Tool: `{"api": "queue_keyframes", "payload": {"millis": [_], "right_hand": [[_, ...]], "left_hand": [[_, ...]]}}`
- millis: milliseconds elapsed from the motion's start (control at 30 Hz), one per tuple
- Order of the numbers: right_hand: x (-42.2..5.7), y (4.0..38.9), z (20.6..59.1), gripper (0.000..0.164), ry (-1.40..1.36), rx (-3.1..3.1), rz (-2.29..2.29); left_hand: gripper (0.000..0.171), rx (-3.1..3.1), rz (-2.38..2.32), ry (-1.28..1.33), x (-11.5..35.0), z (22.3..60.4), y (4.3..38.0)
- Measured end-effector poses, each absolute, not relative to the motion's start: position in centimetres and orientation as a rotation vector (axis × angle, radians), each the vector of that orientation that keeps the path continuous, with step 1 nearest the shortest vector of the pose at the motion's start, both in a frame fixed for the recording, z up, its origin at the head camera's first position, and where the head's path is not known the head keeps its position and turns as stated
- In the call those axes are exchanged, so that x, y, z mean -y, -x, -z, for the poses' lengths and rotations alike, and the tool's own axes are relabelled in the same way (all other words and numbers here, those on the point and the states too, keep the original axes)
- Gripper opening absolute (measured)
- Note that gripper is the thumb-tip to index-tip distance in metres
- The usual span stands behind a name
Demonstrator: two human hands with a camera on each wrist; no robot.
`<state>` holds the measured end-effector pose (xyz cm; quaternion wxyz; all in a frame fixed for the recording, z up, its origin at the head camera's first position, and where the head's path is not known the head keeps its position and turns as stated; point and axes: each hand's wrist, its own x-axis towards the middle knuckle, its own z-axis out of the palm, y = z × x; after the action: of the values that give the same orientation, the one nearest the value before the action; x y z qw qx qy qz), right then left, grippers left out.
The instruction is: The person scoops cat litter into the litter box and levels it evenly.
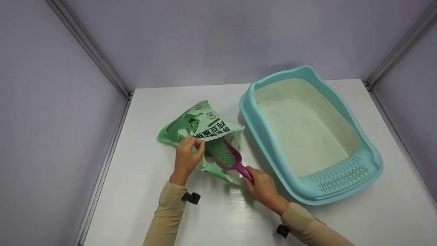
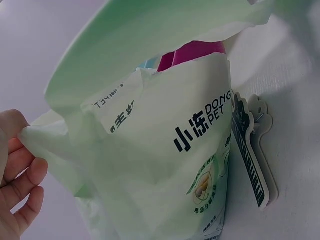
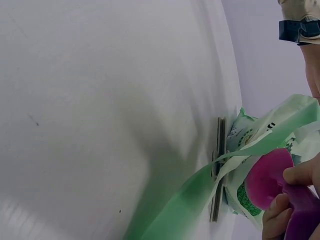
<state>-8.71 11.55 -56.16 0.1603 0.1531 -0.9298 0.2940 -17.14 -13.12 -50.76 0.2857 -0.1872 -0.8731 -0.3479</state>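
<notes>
Two sleeves (image 1: pixel 164 213) reach in, left hand (image 1: pixel 187 155) pinching one bag (image 1: pixel 205 124), right hand (image 1: pixel 264 188) gripping one scoop (image 1: pixel 239 166) of pellets (image 1: pixel 222 153), one tray (image 1: pixel 270 143) and one clip (image 2: pixel 250 155) nearby!

The green-and-white printed bag (image 1: pixel 186 124) looks like thin, creased plastic film with a soft sheen. The magenta long-handled scoop (image 1: pixel 244 171) is smooth plastic; the small green pellets (image 1: pixel 222 155) look rough and matt. The light-blue rectangular tray (image 1: pixel 262 136) is smooth plastic, the white counter (image 1: pixel 133 194) faintly glossy, the beige sleeve (image 1: pixel 166 212) matt cloth.
</notes>
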Motion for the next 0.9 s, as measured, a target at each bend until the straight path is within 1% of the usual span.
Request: {"api": "queue_keyframes", "payload": {"millis": [233, 500, 900], "right_hand": [[-12.4, 8.0, 55.4, 0.023, -0.447, 2.688, -0.893], [-13.3, 6.9, 54.8, 0.029, -0.523, 2.59, -0.861], [-15.2, 5.7, 53.3, 0.033, -0.472, 2.629, -0.873]], "left_hand": [[0.008, 2.328, 0.937, 0.503, 13.1, 50.9, 17.1], [0.008, 2.309, 0.929, 0.507, 13.1, 50.7, 17.0], [0.008, 2.284, 0.948, 0.507, 13.1, 51.0, 17.2]]}}
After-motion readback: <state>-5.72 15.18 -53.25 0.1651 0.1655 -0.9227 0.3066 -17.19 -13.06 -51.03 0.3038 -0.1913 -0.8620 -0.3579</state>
